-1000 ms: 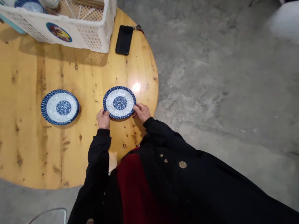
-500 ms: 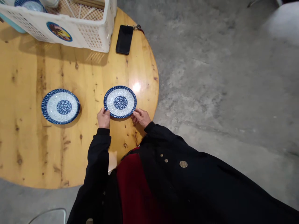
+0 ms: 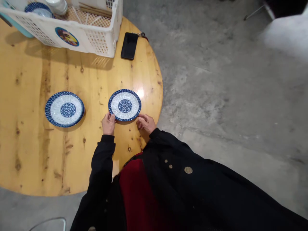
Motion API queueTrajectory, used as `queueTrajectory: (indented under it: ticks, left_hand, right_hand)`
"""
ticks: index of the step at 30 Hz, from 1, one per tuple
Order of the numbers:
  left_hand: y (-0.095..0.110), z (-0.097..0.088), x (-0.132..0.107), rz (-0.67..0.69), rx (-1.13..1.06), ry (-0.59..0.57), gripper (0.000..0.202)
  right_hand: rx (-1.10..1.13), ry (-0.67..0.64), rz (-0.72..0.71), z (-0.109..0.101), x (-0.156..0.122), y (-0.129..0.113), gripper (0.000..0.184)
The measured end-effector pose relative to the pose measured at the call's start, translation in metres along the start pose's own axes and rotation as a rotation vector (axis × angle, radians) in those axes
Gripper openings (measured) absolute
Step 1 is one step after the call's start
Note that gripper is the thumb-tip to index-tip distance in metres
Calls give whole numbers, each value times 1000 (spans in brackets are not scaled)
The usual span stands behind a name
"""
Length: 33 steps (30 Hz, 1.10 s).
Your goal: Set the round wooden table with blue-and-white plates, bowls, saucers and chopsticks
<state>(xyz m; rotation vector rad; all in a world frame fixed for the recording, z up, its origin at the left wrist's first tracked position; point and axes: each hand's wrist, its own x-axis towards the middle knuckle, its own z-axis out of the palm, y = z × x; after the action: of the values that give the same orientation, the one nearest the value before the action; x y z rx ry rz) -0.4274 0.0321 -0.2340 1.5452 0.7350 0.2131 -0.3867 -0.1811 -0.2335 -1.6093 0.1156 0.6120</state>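
Observation:
A blue-and-white patterned plate (image 3: 124,105) rests near the right end of the wooden table. At its lower-left rim is my left hand (image 3: 108,124), its thumb and fingers pinching the edge. My right hand (image 3: 146,123) has its curled fingertips at the lower-right rim; their grip there looks light. To the left sits a small stack of matching plates (image 3: 68,109), apart from both hands. Whether other plates lie under the one at my hands is hidden.
A white plastic crate (image 3: 92,38) at the back left holds a plate, white bowls (image 3: 57,5) and chopsticks (image 3: 95,9). Beside it lies a black phone (image 3: 129,46) with a strap. The round table (image 3: 81,166) ends close by on the right, above concrete floor.
The view has shifted slightly, showing more of the crate. Both hands stay at the plate's near rim, their fingers overlapping it a little less. The plate stack has not moved on the table.

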Motion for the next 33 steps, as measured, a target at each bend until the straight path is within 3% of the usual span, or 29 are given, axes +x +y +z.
queueTrajectory:
  ticks: [3, 8, 12, 16, 21, 27, 30, 33]
  left_hand:
    - [-1, -11, -14, -102, -29, 41, 41]
    - [-8, -27, -44, -115, 13, 36, 44]
    - [-15, -26, -69, -123, 57, -50, 44]
    - [-19, -20, -92, -110, 114, -115, 42]
    - [-14, -25, -121, -80, 132, -108, 43]
    - [-9, -37, -162, -67, 194, -15, 41]
    - [-7, -26, -185, -62, 217, -6, 41]
    - [-5, -1, -211, -61, 232, -55, 41]
  right_hand:
    - [3, 23, 58, -6, -26, 12, 43]
    - [-31, 35, 139, -23, -71, 25, 45]
    - [-60, 146, 144, -36, -98, 32, 47]
    - [-78, 199, 187, -36, -119, 45, 49]
    - [-123, 40, 187, -22, -123, 51, 44]
    - [-197, -141, 105, -13, -114, 50, 39]
    - [-217, -177, 59, -27, -123, 56, 38]
    - [-199, -166, 72, -55, -141, 66, 39]
